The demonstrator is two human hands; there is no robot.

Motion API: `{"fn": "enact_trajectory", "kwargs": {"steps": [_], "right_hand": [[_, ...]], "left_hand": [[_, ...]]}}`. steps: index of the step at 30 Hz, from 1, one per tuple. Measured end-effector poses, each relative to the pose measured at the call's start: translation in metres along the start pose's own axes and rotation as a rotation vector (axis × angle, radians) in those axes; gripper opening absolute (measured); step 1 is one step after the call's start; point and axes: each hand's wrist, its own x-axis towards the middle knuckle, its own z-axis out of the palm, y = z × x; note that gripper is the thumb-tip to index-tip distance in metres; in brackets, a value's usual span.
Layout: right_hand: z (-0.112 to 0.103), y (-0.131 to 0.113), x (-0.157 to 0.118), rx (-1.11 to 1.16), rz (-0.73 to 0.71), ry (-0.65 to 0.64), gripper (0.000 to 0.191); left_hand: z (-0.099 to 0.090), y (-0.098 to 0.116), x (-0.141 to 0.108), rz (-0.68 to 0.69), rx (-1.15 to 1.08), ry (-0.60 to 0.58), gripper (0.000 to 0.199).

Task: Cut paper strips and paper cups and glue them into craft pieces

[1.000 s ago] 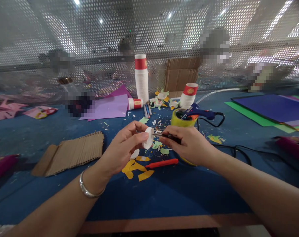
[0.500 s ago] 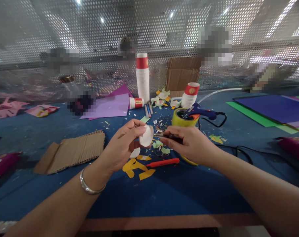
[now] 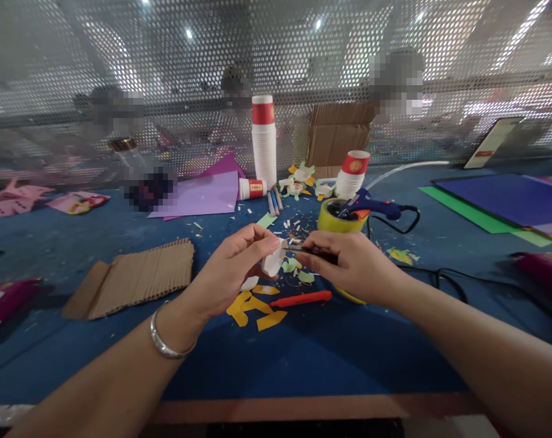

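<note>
Between the thumb and fingers of my left hand (image 3: 233, 264) is a small white paper piece (image 3: 273, 258), tilted on edge. My right hand (image 3: 355, 261) grips a dark-handled metal tool (image 3: 319, 252), perhaps small scissors, whose tip meets the white piece's upper right edge. Beneath my left hand, another white piece (image 3: 249, 283) lies on the blue table, partly hidden. Yellow paper cutouts (image 3: 258, 307) and a red pen (image 3: 302, 298) lie just nearer. Green scraps (image 3: 306, 277) are scattered below the tool.
A yellow tape roll (image 3: 342, 220) with a blue glue gun (image 3: 379, 207) on it stands beyond my right hand, its cable trailing right. Tall cup stack (image 3: 264, 149) at the back, corrugated cardboard (image 3: 143, 277) left, coloured sheets (image 3: 495, 194) right, purple sheet (image 3: 203, 194) back left.
The white piece has turned in my left hand and shifted slightly right and down, showing a narrower shape. My right hand and the tool have barely moved.
</note>
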Motion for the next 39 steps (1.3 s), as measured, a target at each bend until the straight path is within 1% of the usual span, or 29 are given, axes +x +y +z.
{"fn": "enact_trajectory", "kwargs": {"steps": [8, 17, 23, 25, 28, 30, 32, 36, 39], "right_hand": [[0.0, 0.0, -0.002, 0.012, -0.021, -0.008, 0.031], [0.0, -0.002, -0.001, 0.025, -0.044, -0.012, 0.03], [-0.001, -0.003, -0.001, 0.057, -0.026, -0.034, 0.03], [-0.003, -0.002, -0.001, 0.085, -0.007, -0.051, 0.03], [-0.006, 0.001, 0.001, 0.162, 0.025, -0.064, 0.035], [-0.006, 0.003, 0.003, 0.248, 0.032, -0.05, 0.039], [-0.003, 0.004, 0.004, 0.321, 0.032, -0.024, 0.04], [0.003, 0.001, 0.004, 0.369, 0.027, 0.0, 0.032], [0.005, -0.003, 0.003, 0.353, 0.014, 0.003, 0.023]], "left_hand": [[0.002, 0.002, -0.002, 0.0, 0.03, -0.001, 0.023], [0.001, 0.004, -0.002, -0.017, 0.031, 0.002, 0.023], [0.0, 0.006, -0.001, -0.03, -0.003, -0.017, 0.018], [0.0, 0.006, 0.0, -0.035, -0.041, -0.019, 0.015], [-0.003, 0.005, 0.002, -0.031, -0.12, 0.024, 0.012], [-0.003, 0.003, 0.003, -0.028, -0.157, 0.053, 0.012], [-0.003, 0.001, 0.004, -0.035, -0.18, 0.05, 0.013], [0.005, -0.002, 0.002, -0.08, -0.21, -0.009, 0.015], [0.012, -0.003, -0.002, -0.082, -0.207, -0.044, 0.019]]}}
